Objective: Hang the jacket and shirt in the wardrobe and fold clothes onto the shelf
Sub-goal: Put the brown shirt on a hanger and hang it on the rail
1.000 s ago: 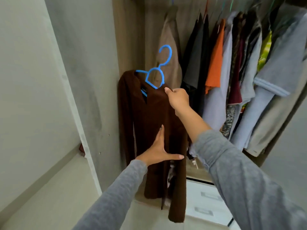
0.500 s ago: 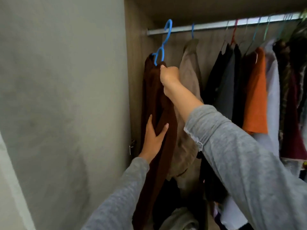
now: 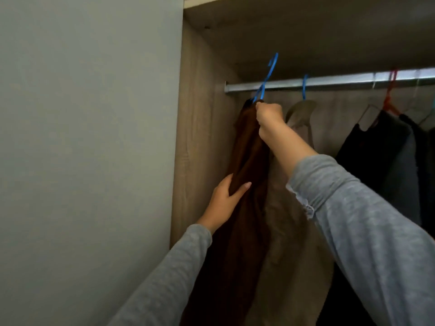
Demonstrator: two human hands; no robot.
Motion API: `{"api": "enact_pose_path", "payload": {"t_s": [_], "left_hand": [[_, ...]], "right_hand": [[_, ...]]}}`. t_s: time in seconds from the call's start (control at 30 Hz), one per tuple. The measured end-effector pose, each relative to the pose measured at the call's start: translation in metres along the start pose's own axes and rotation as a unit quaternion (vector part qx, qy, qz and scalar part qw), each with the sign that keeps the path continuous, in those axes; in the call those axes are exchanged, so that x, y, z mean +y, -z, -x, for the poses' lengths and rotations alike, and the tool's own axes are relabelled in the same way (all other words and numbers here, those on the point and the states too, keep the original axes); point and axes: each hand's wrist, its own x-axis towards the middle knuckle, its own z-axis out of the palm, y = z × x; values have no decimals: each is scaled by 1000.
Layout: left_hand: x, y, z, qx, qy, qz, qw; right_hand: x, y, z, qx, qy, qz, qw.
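Observation:
A dark brown garment hangs from a blue plastic hanger at the left end of the wardrobe. My right hand grips the top of the garment at the hanger's neck. The hanger's hook stands at the level of the silver rail, a little above it; whether it rests on the rail I cannot tell. My left hand grips a fold of the brown cloth lower down, thumb on the near side. Both arms wear grey sleeves.
A beige garment hangs on a second blue hanger just right of the brown one. Dark clothes on an orange hanger hang further right. The wardrobe's wooden side panel stands close on the left, a grey wall beside it.
The brown garment on its hanger has been lifted from waist height up to the rail at the wardrobe's left end. My view tilted upward. My left hand now holds the cloth.

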Motion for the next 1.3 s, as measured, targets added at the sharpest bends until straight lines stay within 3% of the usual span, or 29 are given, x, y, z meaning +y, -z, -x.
{"api": "enact_pose_path", "payload": {"t_s": [0.3, 0.7, 1.13, 1.3], "left_hand": [[-20, -3, -70, 24, -29, 0, 999], [-54, -9, -62, 14, 9, 24, 1000], [-47, -12, 20, 8, 40, 15, 999], [-23, -1, 74, 44, 63, 46, 996]], "right_hand": [[11, -24, -66, 5, 37, 85, 996], [55, -25, -84, -12, 13, 155, 988], [60, 11, 25, -62, 145, 324, 933], [64, 36, 83, -69, 165, 326, 928]]}}
